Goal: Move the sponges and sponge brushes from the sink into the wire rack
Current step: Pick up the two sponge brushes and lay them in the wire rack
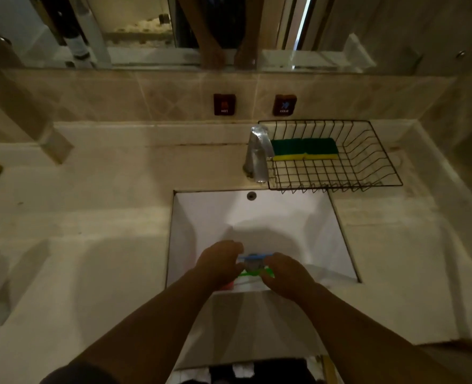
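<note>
Sponge brushes (252,263) in sink (326,231), both hands' grip apparently closing.

Two bare forearms enter from the bottom edge, the left one from about 7 o'clock and the right one from about 5 o'clock. Both are uncovered along their whole visible length: no sleeve, cuff, watch strap, bracelet or glove shows on either. The left hand (220,262) and the right hand (286,274) are bare as well, and no ring can be made out on the fingers in the dim light. Near the bottom edge at 7 o'clock, the left arm ends in a dark rounded shape (77,374) that may be the hem of a short sleeve; the picture is too dark to tell.
</note>
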Motion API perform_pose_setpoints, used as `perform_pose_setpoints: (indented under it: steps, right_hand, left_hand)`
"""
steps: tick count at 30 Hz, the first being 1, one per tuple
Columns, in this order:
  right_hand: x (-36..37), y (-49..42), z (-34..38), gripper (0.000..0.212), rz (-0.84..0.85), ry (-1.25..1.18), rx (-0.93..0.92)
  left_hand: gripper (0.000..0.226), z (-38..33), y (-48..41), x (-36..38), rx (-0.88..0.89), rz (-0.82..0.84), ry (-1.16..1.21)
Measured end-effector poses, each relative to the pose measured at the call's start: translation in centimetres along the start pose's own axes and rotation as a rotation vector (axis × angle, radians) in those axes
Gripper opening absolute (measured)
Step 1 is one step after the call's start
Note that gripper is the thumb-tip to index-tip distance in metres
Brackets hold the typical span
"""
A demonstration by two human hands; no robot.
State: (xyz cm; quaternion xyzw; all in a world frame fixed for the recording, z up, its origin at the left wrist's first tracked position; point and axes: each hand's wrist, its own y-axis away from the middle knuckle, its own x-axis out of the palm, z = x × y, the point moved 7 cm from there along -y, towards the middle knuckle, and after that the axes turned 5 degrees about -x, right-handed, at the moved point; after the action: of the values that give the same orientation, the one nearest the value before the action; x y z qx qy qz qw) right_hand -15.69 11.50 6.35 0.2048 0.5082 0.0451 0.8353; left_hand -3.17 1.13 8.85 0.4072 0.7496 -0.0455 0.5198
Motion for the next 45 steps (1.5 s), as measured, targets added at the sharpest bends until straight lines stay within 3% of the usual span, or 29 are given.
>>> perform_pose_setpoints:
  steps: [9,14,18,26,38,45]
  right_hand:
    - [1.9,-2.5,-1.8,0.039,0.068,0.021,-0.054]
    - [2.4,-4.9,-2.2,0.028,0.03,0.007,-0.081]
    - [2.1,-7.0,-2.7,0.034,-0.014,-0.011,-0.086]
    - [4.3,-9.0,-3.9,0.039,0.085,-0.018,-0.112]
    - [5.4,-10.3,-4.8,0.025,0.135,-0.096,-0.103]
    - [6.0,-10.9,-4.9,0.021,0.156,-0.087,-0.067]
  left_hand:
    - [0.029,1.5,-1.4,3.8,-0.063,-0.013,0.133]
    - [0.026,1.4,-2.9,5.7,-0.072,-0.017,0.082]
    - [0.025,1.5,-4.2,7.7,-0.106,0.038,0.204]
    - [0.031,1.8,-5.3,9.9,-0.164,0.126,0.243]
    - [0.014,1.0,-5.4,11.1,-0.064,0.108,-0.145]
    - [0.036,0.7,-5.3,11.0,-0.057,0.127,-0.173]
